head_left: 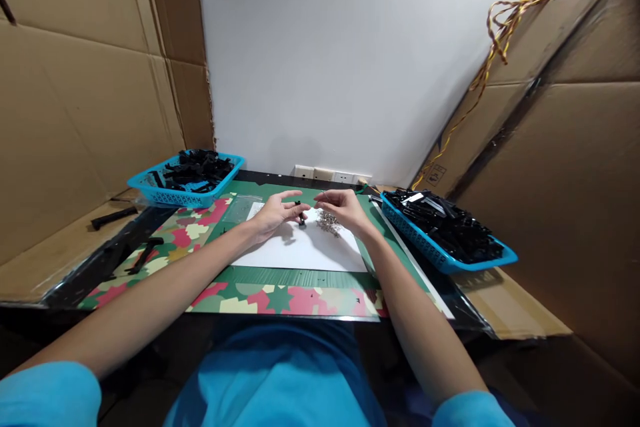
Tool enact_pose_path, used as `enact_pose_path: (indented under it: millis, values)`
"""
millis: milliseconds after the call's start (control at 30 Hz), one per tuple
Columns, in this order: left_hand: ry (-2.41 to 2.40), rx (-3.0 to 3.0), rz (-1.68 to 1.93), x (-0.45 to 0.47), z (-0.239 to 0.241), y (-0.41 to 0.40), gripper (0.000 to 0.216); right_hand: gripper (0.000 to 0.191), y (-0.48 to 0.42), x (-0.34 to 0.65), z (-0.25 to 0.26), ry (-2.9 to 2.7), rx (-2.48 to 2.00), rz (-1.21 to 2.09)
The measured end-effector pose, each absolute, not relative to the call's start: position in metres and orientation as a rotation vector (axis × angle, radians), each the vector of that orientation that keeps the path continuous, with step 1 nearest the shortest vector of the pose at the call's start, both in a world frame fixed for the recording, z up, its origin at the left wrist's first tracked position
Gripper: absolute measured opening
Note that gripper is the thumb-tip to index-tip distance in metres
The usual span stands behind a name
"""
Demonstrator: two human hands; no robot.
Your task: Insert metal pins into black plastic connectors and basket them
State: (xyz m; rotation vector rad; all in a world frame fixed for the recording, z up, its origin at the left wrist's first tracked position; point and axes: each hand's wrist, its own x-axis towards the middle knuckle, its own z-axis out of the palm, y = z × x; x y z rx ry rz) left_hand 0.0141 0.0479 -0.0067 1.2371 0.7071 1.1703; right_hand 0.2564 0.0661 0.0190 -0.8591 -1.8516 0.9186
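Over the white sheet (300,251), my left hand (276,215) grips a small black plastic part (301,219) between thumb and fingers. Close by on its right, my right hand (345,207) has its thumb and fingertips pinched together. Whatever those fingertips hold is too small to make out. Beneath my right hand lies a loose pile of small metal pieces (327,223), spread on the sheet. The two hands are a short gap apart, and the black part stands roughly upright.
A blue basket (173,197) of black parts stands at the back left, another blue basket (425,237) on the right. Black pieces (145,256) lie on the patterned mat at left. Cardboard walls flank the table; sockets (323,175) line the back wall.
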Motion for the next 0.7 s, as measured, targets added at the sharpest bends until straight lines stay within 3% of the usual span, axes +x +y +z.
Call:
enact_pose_path:
  millis: [167,700]
  values:
    - [0.742,1.255,1.205,0.017,-0.011,0.052,0.044,0.036,0.064,0.252,0.02,-1.839,-0.882,0.931]
    - [1.009,1.44,1.134,0.028,-0.005,0.036,0.025,0.032,0.056,0.246,0.02,-2.0,-0.888,0.851]
